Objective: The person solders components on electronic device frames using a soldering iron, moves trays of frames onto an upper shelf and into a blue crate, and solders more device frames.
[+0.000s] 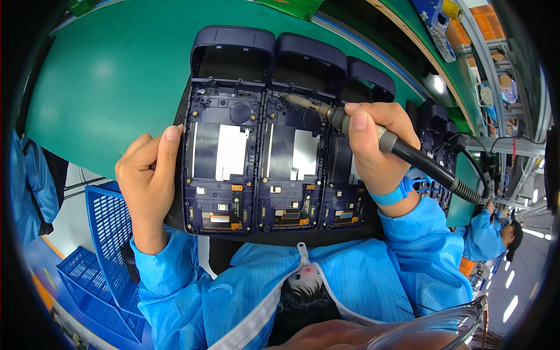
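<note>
"Three dark blue handheld-terminal housings (277, 154) lay side by side; which one had the soldering iron (337, 116)?"

"Middle housing (286, 182). My right hand (380, 140) gripped the iron's handle, thumb on top, out over the right housing (341, 166). Tip (283, 97) sat at the middle one's far left corner, just below its raised lid (309, 51). Contact: could not tell."

"Lie of it, from that hand?"

"To the left. Iron slanted leftward and away from my grip; the housing's long axis ran nearly straight out from me, so the two crossed. Right hand was the nearer to that corner."

"And the left?"

"Left hand (150, 169): at the left housing's (202, 157) outer edge, fingers curled, thumb extended beside the rim. Could not tell whether it gripped anything. Green worktop (105, 99) beyond."
</note>
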